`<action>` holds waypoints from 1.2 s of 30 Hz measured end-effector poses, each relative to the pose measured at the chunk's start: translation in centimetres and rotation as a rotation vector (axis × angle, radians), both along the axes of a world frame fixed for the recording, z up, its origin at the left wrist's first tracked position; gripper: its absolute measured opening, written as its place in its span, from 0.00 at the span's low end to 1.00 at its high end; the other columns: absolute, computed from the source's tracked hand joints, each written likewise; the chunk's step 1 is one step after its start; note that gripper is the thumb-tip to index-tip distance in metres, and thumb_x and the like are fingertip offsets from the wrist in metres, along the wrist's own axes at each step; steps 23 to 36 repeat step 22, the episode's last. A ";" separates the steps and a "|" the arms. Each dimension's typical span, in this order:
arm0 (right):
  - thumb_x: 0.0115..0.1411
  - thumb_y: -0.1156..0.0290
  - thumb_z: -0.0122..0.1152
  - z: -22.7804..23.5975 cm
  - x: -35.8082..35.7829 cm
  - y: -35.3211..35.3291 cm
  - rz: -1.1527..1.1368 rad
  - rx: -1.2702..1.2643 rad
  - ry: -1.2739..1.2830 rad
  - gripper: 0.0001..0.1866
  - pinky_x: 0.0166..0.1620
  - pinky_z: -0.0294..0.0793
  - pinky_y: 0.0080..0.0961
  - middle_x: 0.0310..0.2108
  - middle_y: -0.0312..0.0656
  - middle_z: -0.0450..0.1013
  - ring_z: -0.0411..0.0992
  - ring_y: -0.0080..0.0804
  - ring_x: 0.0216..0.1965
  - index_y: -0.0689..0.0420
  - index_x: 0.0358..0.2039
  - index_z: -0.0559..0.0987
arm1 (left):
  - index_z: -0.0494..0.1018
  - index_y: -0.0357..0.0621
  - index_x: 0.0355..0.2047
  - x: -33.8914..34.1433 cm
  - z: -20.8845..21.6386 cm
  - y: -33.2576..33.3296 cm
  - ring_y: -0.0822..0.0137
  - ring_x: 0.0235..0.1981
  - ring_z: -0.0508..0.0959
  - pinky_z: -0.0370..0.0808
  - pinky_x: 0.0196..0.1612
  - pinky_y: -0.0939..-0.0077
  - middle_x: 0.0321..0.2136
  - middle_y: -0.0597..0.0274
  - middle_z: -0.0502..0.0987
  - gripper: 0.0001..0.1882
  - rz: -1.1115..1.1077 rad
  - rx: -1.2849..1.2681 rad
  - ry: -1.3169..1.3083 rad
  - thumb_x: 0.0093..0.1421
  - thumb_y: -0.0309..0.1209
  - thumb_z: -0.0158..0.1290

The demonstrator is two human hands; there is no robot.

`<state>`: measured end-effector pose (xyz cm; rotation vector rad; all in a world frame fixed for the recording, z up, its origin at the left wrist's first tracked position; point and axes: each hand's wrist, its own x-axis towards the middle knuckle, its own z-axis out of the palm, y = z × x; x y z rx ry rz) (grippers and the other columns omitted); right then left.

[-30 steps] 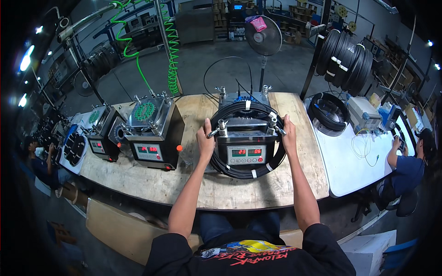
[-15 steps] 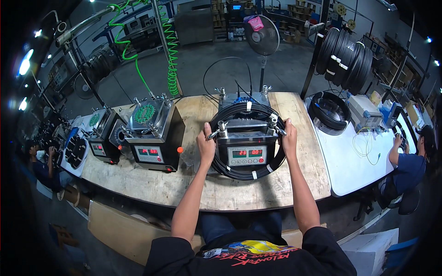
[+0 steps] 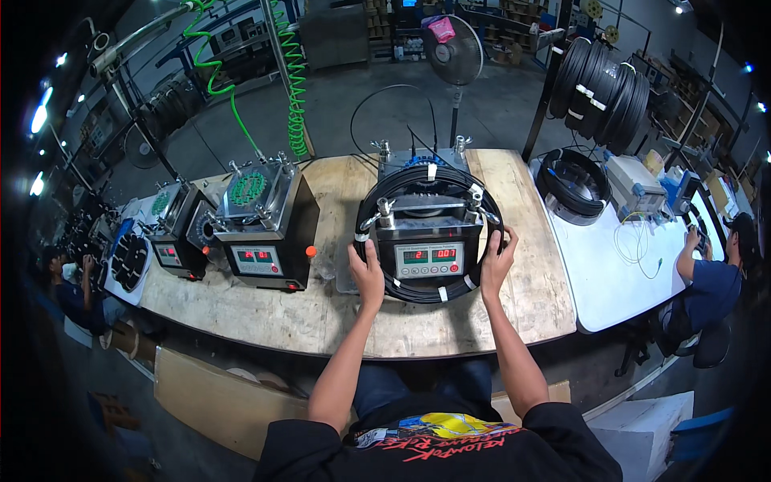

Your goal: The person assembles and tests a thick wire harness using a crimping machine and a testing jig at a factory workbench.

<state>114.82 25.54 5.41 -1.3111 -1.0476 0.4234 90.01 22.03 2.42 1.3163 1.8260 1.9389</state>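
A coil of black cable [image 3: 411, 292], bound with short white tape wraps, is looped around the front of a metal benchtop machine [image 3: 431, 234]. The machine has a red and green digital display and clamp knobs on top. My left hand [image 3: 368, 275] grips the coil's lower left side, thumb raised along the cable. On the opposite side, my right hand [image 3: 495, 261] is closed around the coil, with some fingers hidden behind it. Thin cables rise in a loop from behind the machine.
Two similar machines [image 3: 265, 229] [image 3: 173, 233] stand left on the wooden table [image 3: 337, 321]. A white table [image 3: 598, 297] to the right bears another cable coil [image 3: 572, 193] and an instrument box [image 3: 636, 183]. Co-workers sit at both sides. Beyond stands a fan [image 3: 454, 52].
Both hands have slid lower along the sides of the cable coil. The coil stays around the machine, and the whole view has shifted slightly.
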 end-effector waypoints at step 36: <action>0.71 0.55 0.56 -4.6 -2.2 -6.5 0.199 -0.281 0.301 0.23 0.19 0.78 0.32 0.29 0.48 0.74 0.75 0.34 0.20 0.64 0.49 0.68 | 0.39 0.32 0.73 3.2 -2.0 -6.5 0.34 0.73 0.45 0.47 0.73 0.49 0.72 0.31 0.45 0.48 -0.122 -0.304 -0.009 0.67 0.42 0.56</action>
